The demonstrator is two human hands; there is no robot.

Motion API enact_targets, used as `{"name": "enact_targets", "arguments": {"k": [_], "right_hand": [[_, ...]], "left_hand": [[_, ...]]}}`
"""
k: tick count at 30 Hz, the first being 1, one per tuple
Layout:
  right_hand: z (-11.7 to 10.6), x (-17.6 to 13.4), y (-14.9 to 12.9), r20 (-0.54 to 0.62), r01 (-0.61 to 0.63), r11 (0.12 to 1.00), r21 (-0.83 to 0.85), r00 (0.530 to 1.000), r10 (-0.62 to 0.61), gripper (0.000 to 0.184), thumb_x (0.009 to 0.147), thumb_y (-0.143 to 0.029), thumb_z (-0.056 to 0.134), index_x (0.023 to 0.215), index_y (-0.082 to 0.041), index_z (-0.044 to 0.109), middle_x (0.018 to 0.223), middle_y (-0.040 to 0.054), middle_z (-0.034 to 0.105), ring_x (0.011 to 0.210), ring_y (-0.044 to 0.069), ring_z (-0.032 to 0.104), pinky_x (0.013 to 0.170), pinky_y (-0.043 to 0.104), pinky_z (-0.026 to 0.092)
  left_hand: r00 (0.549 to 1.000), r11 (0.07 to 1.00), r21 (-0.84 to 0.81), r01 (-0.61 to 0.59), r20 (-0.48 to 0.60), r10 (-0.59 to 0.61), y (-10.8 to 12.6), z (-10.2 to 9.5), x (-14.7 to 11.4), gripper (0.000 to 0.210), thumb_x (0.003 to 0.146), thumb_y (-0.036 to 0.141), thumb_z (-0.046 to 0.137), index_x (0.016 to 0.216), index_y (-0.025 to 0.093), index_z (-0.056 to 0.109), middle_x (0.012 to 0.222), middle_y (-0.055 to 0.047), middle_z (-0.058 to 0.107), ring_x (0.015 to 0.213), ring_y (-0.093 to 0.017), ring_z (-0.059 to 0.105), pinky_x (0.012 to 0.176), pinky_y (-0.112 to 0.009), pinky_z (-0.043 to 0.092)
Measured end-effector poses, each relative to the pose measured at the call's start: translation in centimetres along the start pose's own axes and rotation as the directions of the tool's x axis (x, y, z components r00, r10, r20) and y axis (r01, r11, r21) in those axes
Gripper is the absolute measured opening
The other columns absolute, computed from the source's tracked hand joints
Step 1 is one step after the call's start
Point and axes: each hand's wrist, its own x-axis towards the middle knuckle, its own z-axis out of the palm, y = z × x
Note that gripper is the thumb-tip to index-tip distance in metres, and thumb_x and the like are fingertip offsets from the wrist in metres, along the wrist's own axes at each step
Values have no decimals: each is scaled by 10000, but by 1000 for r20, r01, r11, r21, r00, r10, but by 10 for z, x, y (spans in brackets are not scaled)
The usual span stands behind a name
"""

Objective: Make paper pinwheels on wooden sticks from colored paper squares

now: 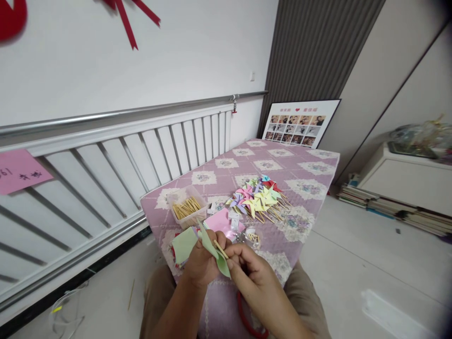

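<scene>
My left hand [203, 261] is closed on a light green paper pinwheel [209, 244] with folded, curled blades, held just above the table's near edge. Between the fingers of my right hand [249, 268] is a short wooden stick [221, 249], its far end close against the paper. Whether the stick is joined to the pinwheel is hidden by my fingers. Left of my hands lies a stack of green paper squares [184, 245]. Pink paper sheets [218, 219] rest just beyond them. A small round container [253, 238] with short wooden pieces stands beyond my right hand.
A clear plastic box [189, 205] of wooden sticks stands at the table's left. Finished multicoloured pinwheels [259, 197] are piled mid-table. The tablecloth [266, 165] is purple and floral. A white radiator [141, 160] runs along the left; a red loop [247, 320] hangs near my lap.
</scene>
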Motion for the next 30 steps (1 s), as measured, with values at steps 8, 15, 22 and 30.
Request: {"name": "enact_targets", "arguments": {"k": [8,15,22,30], "right_hand": [[1,1,10,1,19,1000,-17,1000,-19,139,911,-287,478,853,-202,570,660,-57,393,610,116,378,582,226,323],[-1,2,10,-12,20,999,-45,1000,-21,168,913,-312,482,835,-201,581,656,-51,405,616,122,390,589,233,337],[-3,3,14,-40,23,998,-55,999,-25,150,895,-310,506,830,-194,577,694,-32,505,644,129,452,605,234,354],[-11,2,22,-78,28,999,-31,997,-31,123,881,-268,516,796,-199,573,709,-28,534,668,136,474,628,231,374]], "left_hand": [[999,1000,8,0,-48,0,1,-3,0,463,598,324,832,567,174,395,617,37,437,593,-97,437,581,-252,332],[997,1000,-8,25,-73,-25,3,1,-1,416,590,324,837,580,176,448,619,35,428,592,-97,421,571,-245,321],[996,999,-10,32,-83,-33,0,2,-2,287,628,331,814,643,179,571,662,23,459,632,-103,447,576,-234,347],[972,999,13,43,-231,-38,-4,19,-1,216,596,261,810,717,149,670,632,11,570,619,-109,510,591,-232,397]]}}
